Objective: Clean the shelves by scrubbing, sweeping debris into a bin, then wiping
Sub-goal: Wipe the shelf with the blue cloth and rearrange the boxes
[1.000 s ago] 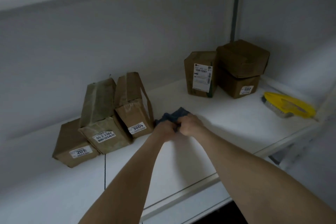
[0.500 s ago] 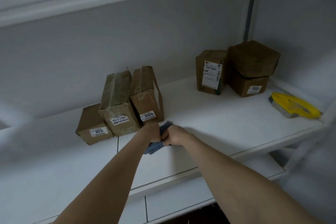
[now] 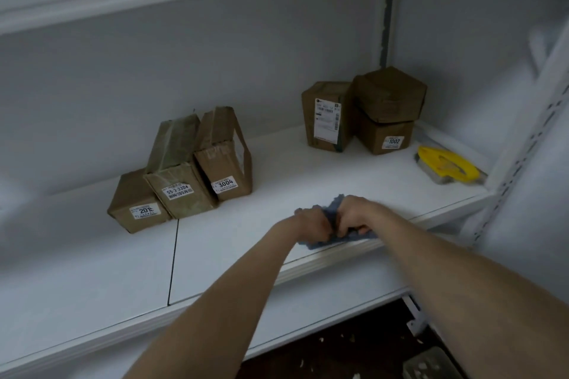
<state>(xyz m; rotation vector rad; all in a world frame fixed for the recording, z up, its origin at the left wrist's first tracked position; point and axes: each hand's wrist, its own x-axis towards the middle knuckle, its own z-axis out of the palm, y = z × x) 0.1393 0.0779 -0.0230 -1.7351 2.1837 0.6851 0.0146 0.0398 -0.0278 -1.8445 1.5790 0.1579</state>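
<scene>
At the far left of the white shelf (image 3: 277,169), three labelled cardboard boxes (image 3: 178,175) leaned together against the back wall. Right of them, near the shelf's front edge, the left hand (image 3: 311,224) and right hand (image 3: 357,215) met over a bunched blue cloth (image 3: 334,204). The cloth lay on the shelf with one corner spilling toward the lip. This looked like the wiping step, with the cloth being gathered or refolded rather than swept flat. The next move probably called for spreading it under a flat palm and drawing it along the bare board, working around the boxes.

Both forearms reached in from below and converged, knuckles up and wrists close. Each grip was clamped on the cloth, fingers curled into its folds.

Farther right stood a stack of brown boxes (image 3: 385,135). A yellow scrubbing brush (image 3: 443,163) lay beside the shelf's right end, well apart from the hands.
</scene>
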